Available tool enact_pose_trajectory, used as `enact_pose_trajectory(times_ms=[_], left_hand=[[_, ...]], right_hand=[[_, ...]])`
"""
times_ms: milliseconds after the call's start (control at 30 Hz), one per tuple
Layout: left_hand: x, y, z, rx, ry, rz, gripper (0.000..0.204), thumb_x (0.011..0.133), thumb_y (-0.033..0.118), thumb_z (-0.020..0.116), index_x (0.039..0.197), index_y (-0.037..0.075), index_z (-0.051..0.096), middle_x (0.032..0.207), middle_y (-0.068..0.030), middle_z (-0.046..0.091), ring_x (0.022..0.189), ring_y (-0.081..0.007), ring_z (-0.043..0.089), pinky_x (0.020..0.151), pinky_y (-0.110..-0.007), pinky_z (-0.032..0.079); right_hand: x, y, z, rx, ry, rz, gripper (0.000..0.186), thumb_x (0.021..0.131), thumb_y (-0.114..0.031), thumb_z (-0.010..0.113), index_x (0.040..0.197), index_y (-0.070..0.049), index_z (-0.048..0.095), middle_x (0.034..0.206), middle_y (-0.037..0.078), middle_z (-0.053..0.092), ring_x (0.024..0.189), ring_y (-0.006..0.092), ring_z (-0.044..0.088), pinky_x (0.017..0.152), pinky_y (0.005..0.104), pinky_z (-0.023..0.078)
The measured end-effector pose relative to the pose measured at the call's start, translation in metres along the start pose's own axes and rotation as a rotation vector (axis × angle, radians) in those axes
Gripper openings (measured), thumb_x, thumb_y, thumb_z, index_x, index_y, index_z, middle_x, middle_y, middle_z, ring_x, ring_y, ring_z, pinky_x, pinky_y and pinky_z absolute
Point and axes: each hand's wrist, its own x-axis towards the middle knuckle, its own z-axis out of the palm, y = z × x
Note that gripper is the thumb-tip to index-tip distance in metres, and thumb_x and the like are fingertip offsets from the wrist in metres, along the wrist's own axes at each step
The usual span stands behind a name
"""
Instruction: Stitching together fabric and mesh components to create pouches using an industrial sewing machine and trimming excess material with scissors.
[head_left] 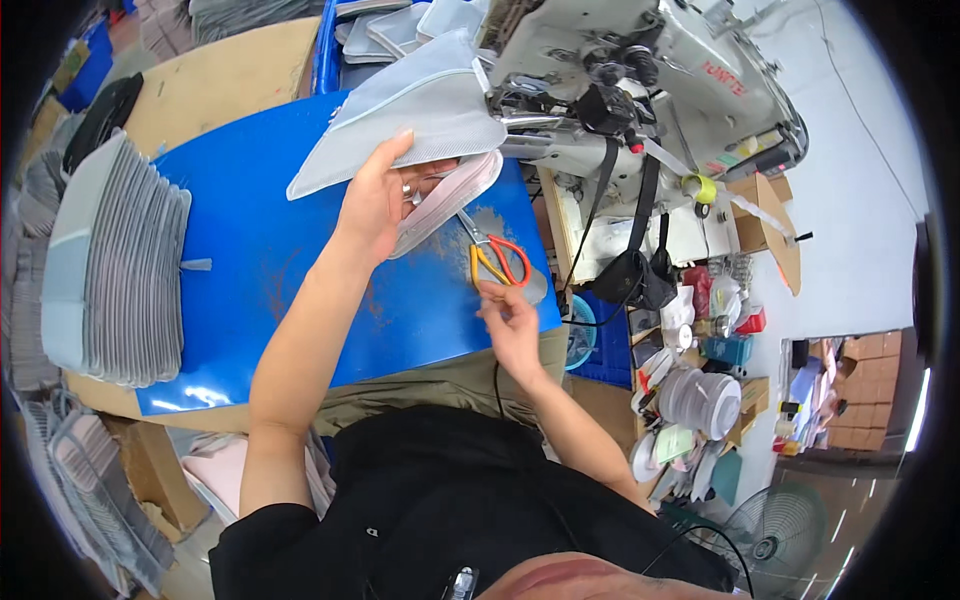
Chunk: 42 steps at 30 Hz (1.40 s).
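Note:
My left hand [375, 205] is closed on a light grey mesh-textured fabric pouch [410, 125], lifted over the blue tabletop beside the sewing machine's arm. The pouch's layers stand apart, and a pinkish lower layer [455, 197] with a piped edge shows under the grey one. Some of the left fingers are hidden between these layers. My right hand [512, 330] has its fingers loosely bent and apart, with nothing visible in them. Its fingertips are at the yellow handle of a pair of scissors [490, 255] with one yellow and one red grip, lying on the table.
A white sewing machine [690, 75] stands at the far right. On the left, a tall stack of grey fabric pieces [120, 270] rests on the blue tabletop [250, 270]. A blue crate [328, 55] of similar pieces is behind. Spools [700, 400] and a fan [770, 530] sit right.

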Motion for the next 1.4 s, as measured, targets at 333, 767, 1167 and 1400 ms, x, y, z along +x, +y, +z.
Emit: enact_pose_trajectory(times_ms=[333,767,1167,1400], left_hand=[[0.000,-0.028,0.010,-0.161,0.199,0.231,0.051,0.096,0.023,0.066,0.141,0.004,0.050,0.133,-0.0098,0.061,0.124,-0.0217,0.058,0.104,-0.046,0.046],[-0.007,-0.037,0.015,-0.102,0.286,0.305,0.061,0.097,0.023,0.067,0.149,0.004,0.042,0.143,-0.0138,0.054,0.130,-0.0267,0.057,0.105,-0.050,0.049],[-0.061,-0.043,-0.013,-0.107,0.344,0.332,0.052,0.099,0.016,0.062,0.146,0.004,0.045,0.140,-0.0114,0.057,0.127,-0.0248,0.059,0.103,-0.045,0.051],[-0.086,-0.050,-0.002,0.108,0.328,0.296,0.047,0.099,0.018,0.062,0.142,0.003,0.050,0.133,-0.0135,0.061,0.123,-0.0279,0.062,0.100,-0.045,0.052]], right_hand=[[0.114,-0.172,-0.269,-0.339,0.792,-0.786,0.037,0.103,-0.016,0.060,0.135,0.002,0.061,0.128,0.010,0.066,0.116,0.0194,0.061,0.104,0.0323,0.046],[0.270,-0.260,-0.464,0.025,0.670,-0.268,0.050,0.106,-0.041,0.052,0.129,0.003,0.063,0.124,0.011,0.067,0.111,0.0205,0.061,0.102,0.0356,0.045],[0.170,-0.206,-0.329,0.093,0.952,-0.590,0.037,0.104,-0.024,0.057,0.130,0.001,0.059,0.135,0.012,0.061,0.115,0.0188,0.063,0.093,0.0343,0.050],[0.047,-0.131,-0.016,-0.177,-0.181,-0.503,0.080,0.080,-0.013,0.079,0.152,-0.009,0.044,0.141,0.014,0.057,0.120,0.0282,0.065,0.088,0.0367,0.055]])
